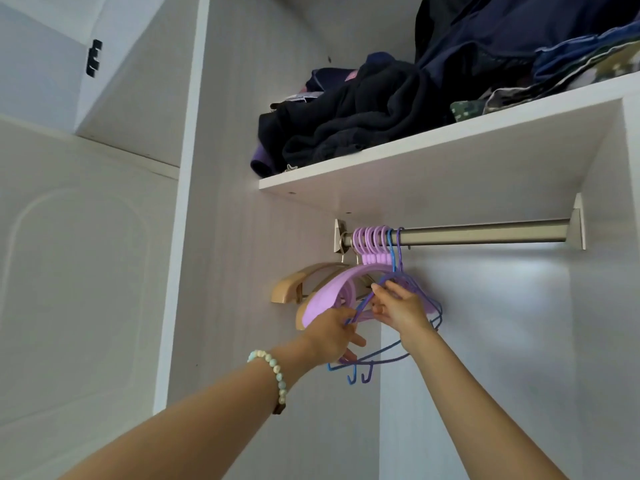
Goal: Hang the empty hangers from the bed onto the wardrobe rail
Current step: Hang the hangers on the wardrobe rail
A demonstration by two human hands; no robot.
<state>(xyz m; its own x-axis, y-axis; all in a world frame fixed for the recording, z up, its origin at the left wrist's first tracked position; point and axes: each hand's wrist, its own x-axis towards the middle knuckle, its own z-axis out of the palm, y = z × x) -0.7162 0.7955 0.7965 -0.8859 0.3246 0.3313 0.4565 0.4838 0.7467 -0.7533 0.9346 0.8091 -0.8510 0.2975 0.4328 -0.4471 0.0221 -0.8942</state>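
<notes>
A metal wardrobe rail (485,230) runs under a white shelf. At its left end hang wooden hangers (294,284), several lilac plastic hangers (332,292) and two thin blue and purple wire hangers (394,251). My left hand (334,336), with a bead bracelet on its wrist, grips the lower left side of the wire hangers. My right hand (398,306) pinches their upper arm just below the hooks. The wire hangers' hooks sit over the rail.
The white shelf (433,168) above the rail carries piled dark clothes (363,112) and folded fabrics. A wardrobe partition (187,188) stands to the left, with a closed door panel beyond it. The rail's right length is bare up to its bracket (578,225).
</notes>
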